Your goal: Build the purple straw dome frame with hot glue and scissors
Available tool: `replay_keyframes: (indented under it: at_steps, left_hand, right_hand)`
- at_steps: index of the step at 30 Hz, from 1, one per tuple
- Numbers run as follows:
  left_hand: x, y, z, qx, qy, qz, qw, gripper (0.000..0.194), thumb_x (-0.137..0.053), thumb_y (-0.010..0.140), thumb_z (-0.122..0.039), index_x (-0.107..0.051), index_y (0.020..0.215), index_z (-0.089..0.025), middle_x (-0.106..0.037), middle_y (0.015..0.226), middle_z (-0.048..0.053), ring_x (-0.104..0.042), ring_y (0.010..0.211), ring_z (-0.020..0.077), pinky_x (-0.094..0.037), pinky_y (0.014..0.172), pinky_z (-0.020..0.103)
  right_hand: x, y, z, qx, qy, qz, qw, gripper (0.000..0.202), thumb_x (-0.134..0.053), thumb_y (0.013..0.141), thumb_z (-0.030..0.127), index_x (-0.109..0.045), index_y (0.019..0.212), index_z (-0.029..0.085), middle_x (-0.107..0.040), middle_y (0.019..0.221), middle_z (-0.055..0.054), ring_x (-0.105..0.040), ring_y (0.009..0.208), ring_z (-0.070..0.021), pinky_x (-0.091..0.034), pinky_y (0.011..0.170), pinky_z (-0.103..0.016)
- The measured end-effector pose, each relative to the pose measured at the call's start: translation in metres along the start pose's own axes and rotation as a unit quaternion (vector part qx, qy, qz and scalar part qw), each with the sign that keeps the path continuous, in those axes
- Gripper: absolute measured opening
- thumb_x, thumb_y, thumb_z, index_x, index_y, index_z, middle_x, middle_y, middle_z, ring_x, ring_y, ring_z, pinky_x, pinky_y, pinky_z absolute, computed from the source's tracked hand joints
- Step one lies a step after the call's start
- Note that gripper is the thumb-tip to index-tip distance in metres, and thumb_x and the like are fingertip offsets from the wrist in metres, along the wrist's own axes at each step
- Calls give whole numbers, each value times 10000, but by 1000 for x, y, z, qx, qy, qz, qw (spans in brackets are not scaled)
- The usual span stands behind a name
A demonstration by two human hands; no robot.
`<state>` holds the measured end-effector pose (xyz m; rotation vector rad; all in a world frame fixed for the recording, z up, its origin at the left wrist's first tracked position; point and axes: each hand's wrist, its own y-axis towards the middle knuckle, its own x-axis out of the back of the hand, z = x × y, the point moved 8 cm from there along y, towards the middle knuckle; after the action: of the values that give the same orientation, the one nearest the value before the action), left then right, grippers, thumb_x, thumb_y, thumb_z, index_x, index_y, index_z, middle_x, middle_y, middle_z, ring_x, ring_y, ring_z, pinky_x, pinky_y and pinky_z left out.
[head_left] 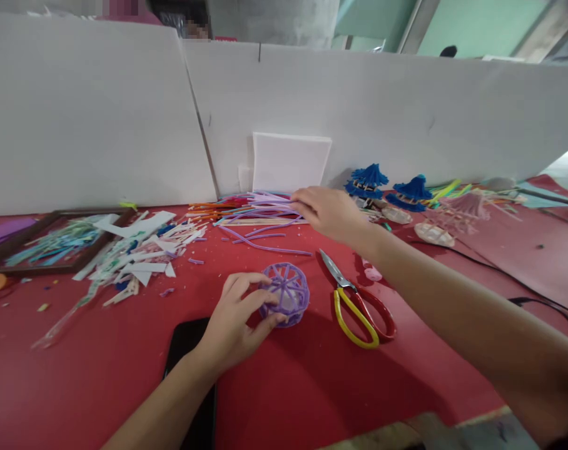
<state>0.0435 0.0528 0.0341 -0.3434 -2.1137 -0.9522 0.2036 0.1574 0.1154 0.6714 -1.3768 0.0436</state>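
A round purple openwork piece [288, 292], with spokes meeting at its top, rests on the red table. My left hand [241, 309] grips its left side, fingers on top and thumb at the front. Farther back, my right hand [328, 212] has its fingers pinched at the right end of a pile of coloured sticks [260, 205], on the lilac ones. Several loose purple sticks [274, 247] lie in front of that pile. Scissors with one yellow and one red handle [359, 306] lie to the right of the purple piece, below my right forearm.
Paper scraps [143, 250] and a brown frame [77, 265] with blue-green sticks are at the left. A black phone [183, 340] lies under my left forearm. Blue-topped models [410, 190] and a cable [495, 269] are at the right. White panels [373, 106] stand behind.
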Motion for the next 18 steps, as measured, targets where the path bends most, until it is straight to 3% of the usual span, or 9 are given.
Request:
replay_keyframes:
  at_steps: [4, 9, 14, 18]
  left_hand:
    - [2, -1, -1, 1, 0, -1, 1000, 122, -606, 867, -299, -621, 949, -210, -577, 1084, 81, -499, 1038, 237, -421, 892, 388]
    - [3, -1, 0, 0, -16, 2, 1000, 187, -617, 859, -360, -610, 976, -214, -572, 1103, 82, -492, 1055, 246, -411, 909, 398]
    - [2, 0, 2, 9, -26, 12, 1000, 350, -661, 811, -467, -591, 1045, -216, -568, 1149, 96, -482, 1100, 267, -413, 932, 422]
    - [1, 0, 2, 15, -25, 8, 1000, 396, -663, 798, -499, -591, 1060, -211, -584, 1151, 102, -499, 1101, 272, -436, 933, 430]
  right_hand:
    - [-62, 25, 14, 4, 8, 79, 997, 279, -371, 1012, 286, -596, 1134, 174, -649, 1146, -86, -599, 1067, -206, -468, 883, -331]
    - [-129, 46, 10, -11, -24, 181, 983, 309, -569, 933, 327, -564, 1196, 164, -591, 1199, -86, -616, 1005, -205, -537, 846, -412]
    - [-152, 61, 5, -14, -52, 215, 975, 340, -586, 923, 322, -557, 1205, 135, -588, 1200, -103, -615, 1016, -217, -534, 851, -413]
    - [-141, 70, 7, -1, -48, 185, 982, 337, -584, 924, 322, -558, 1205, 138, -588, 1202, -102, -615, 1016, -216, -534, 852, -414]
